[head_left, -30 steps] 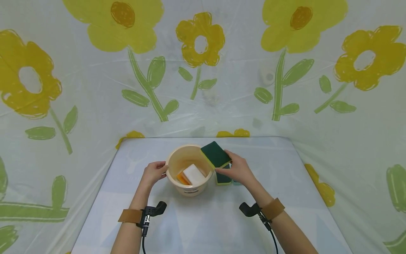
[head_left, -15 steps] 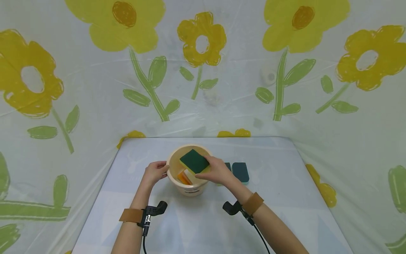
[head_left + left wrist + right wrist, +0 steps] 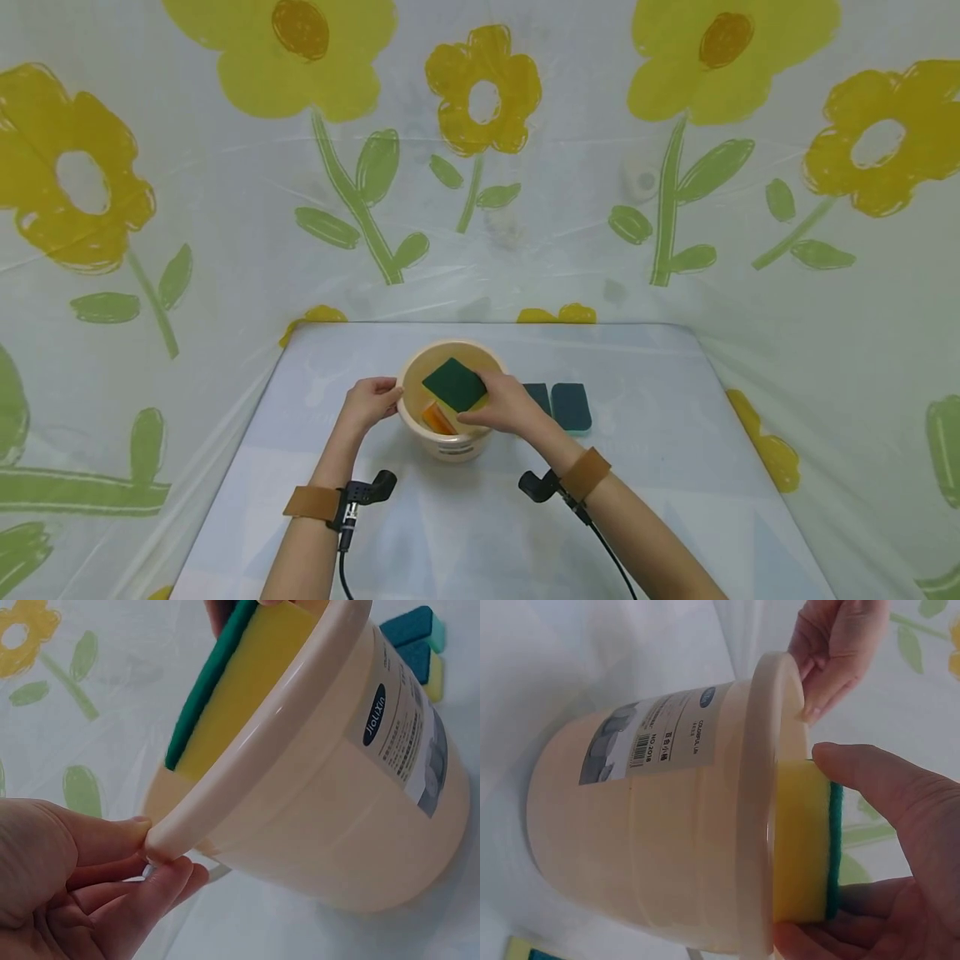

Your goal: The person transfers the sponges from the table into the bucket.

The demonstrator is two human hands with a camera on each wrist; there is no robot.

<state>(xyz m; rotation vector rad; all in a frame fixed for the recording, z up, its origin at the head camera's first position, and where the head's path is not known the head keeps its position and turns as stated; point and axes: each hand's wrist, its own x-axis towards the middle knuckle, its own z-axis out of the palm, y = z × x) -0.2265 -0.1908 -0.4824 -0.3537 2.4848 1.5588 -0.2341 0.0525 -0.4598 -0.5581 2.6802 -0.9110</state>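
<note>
Lower centre, head view: one green-and-yellow sponge, pinched in the right hand, partly within a beige bucket, rim pinched by the left hand; apparent step, loading; next move likely calls for release.

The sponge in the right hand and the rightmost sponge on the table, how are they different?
The held sponge has yellow foam; the table sponge has pale blue-green foam. The held sponge is up at the mouth of the bucket in the right hand; the table sponge lies flat on the table. Both have a dark scrubby layer on their foam.
</note>
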